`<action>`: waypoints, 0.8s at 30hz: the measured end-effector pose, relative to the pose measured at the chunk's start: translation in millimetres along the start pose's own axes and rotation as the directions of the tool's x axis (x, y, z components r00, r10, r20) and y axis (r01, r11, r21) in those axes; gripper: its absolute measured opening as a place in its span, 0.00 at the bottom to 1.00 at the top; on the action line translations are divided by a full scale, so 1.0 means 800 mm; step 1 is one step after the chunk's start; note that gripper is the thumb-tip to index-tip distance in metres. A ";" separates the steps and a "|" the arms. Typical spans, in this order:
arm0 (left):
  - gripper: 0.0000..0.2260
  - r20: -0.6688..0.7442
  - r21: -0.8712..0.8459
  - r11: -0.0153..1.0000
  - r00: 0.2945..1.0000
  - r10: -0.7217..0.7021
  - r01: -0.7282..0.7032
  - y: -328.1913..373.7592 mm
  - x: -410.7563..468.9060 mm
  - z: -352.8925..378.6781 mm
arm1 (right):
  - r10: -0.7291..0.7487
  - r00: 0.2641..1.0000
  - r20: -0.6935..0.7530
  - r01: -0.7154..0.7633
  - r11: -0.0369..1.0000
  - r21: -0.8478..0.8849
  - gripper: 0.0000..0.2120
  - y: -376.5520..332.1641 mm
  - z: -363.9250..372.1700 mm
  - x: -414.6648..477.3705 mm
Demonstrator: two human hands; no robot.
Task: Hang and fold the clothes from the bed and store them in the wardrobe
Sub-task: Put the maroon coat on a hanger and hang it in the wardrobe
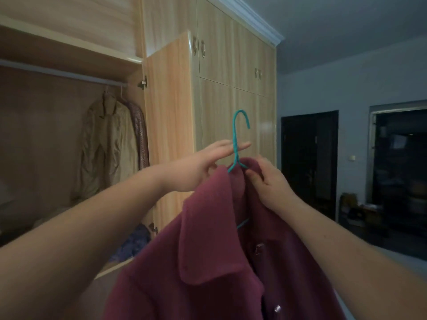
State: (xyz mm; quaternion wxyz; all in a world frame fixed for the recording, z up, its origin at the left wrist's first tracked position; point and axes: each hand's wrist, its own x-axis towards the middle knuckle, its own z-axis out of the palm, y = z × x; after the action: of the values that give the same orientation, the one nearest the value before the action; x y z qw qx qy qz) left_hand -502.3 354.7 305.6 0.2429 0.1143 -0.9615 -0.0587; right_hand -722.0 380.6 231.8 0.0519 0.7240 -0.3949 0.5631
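Coat (208, 250) on hanger (235, 132), collar being settled before hanging.
L hand (198, 167): fingers near straight, hanger neck crossing them just short of the tips (clamped btwn two or not, can't tell). R hand (270, 181): fingers curled, pinching coat collar just below the neck. Coat hangs beneath both. Next, I'd judge: firmer hold on the neck, swing left, hook over rail (57, 73) in wardrobe (168, 100).

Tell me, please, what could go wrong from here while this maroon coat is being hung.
1. The left hand touches the neck of the teal hanger with straight fingers only; the maroon coat could tip it loose.
2. The right hand grips just the collar, so the coat might slide off one shoulder.
3. The open wardrobe door stands between hanger and rail; the hook may catch it.
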 end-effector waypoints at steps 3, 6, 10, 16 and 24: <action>0.25 -0.016 -0.060 0.997 0.998 -0.056 0.055 -0.020 0.006 0.008 | 0.092 0.987 0.134 -0.098 0.995 0.033 0.16 -0.002 0.026 0.012; 0.12 -0.015 -0.069 0.989 0.991 -0.132 0.131 -0.040 0.000 0.021 | 0.161 0.916 0.369 -0.078 0.970 -0.229 0.18 -0.002 0.039 0.029; 0.07 -0.100 0.026 0.951 0.947 -0.305 0.309 -0.073 -0.021 0.034 | 0.469 0.803 0.368 -0.308 0.855 -0.418 0.21 0.001 0.018 0.030; 0.11 -0.178 0.279 0.839 0.884 -0.433 0.467 -0.122 -0.062 0.027 | 0.543 0.665 0.513 -0.493 0.835 -0.245 0.22 -0.052 0.022 0.015; 0.23 -0.492 0.397 0.773 0.826 -0.276 0.495 -0.150 -0.132 -0.002 | 0.373 0.850 0.371 -0.064 0.774 -0.630 0.23 -0.076 0.125 0.003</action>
State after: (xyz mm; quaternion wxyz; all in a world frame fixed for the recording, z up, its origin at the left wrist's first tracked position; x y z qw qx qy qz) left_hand -388.4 264.4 238.7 0.3804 0.3830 -0.8239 0.1726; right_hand -606.0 368.7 220.3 0.1098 0.7329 -0.6356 0.2165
